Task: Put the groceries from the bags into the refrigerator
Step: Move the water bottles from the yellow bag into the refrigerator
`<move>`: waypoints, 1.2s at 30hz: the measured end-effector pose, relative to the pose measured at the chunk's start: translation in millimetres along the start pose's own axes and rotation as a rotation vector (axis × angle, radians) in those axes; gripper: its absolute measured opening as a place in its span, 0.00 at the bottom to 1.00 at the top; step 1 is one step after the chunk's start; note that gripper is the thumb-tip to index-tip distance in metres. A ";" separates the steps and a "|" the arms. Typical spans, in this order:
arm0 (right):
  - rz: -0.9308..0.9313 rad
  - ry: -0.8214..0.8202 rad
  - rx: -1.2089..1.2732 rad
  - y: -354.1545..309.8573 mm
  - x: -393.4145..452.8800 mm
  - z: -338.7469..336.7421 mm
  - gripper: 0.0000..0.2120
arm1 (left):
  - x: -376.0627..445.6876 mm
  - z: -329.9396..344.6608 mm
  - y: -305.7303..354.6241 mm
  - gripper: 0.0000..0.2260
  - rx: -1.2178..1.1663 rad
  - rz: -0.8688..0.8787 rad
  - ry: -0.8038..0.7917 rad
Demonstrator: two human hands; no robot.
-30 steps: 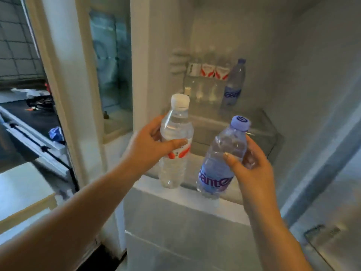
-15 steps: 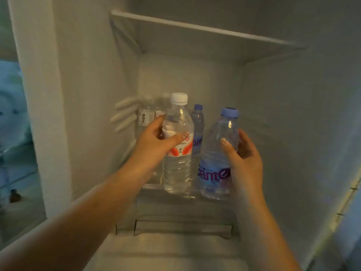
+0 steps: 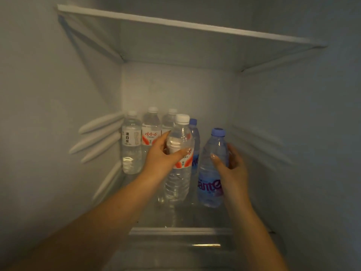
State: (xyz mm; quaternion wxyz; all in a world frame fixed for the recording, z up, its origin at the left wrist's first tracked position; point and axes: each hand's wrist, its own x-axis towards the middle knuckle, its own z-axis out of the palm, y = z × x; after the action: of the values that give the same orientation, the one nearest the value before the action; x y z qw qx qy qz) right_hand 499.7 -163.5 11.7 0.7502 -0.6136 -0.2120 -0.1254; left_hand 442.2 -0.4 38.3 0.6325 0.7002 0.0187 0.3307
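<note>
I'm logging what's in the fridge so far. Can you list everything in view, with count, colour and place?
Held white-capped bottle: 1, clear, red-and-white label, centre, in left hand.
Held blue-capped bottle: 1, bluish, purple lettering, right of centre, in right hand.
Stored white-capped bottles: 3, clear, back-left row.
Stored blue-capped bottle: 1, bluish, at back behind the held bottles.
Upper shelf: 1, white-edged, above.
Shelf rails: several, white, left wall.
Left hand: grips the white-capped bottle.
Right hand: grips the blue-capped bottle.
</note>
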 end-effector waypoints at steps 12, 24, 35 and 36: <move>-0.013 -0.246 -0.290 15.0 -3.8 -16.1 0.37 | -29.5 -6.3 -35.9 0.33 0.270 -0.065 -0.123; 0.156 -0.208 -0.491 46.6 53.2 -5.9 0.22 | -27.1 -2.5 -44.8 0.30 0.274 -0.151 -0.088; 0.100 -0.234 -0.463 80.6 104.3 5.9 0.37 | -17.1 -1.7 -50.3 0.28 0.265 -0.135 -0.092; 0.098 -0.232 -0.454 82.6 108.1 7.1 0.36 | -16.3 -1.7 -51.5 0.28 0.265 -0.135 -0.092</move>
State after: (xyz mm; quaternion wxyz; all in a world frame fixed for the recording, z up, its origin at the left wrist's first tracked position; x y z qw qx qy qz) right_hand 630.5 -131.0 -7.8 0.5690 -0.7862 -0.2331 -0.0619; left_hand 448.8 4.1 -15.1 0.5555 0.7891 0.0803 0.2496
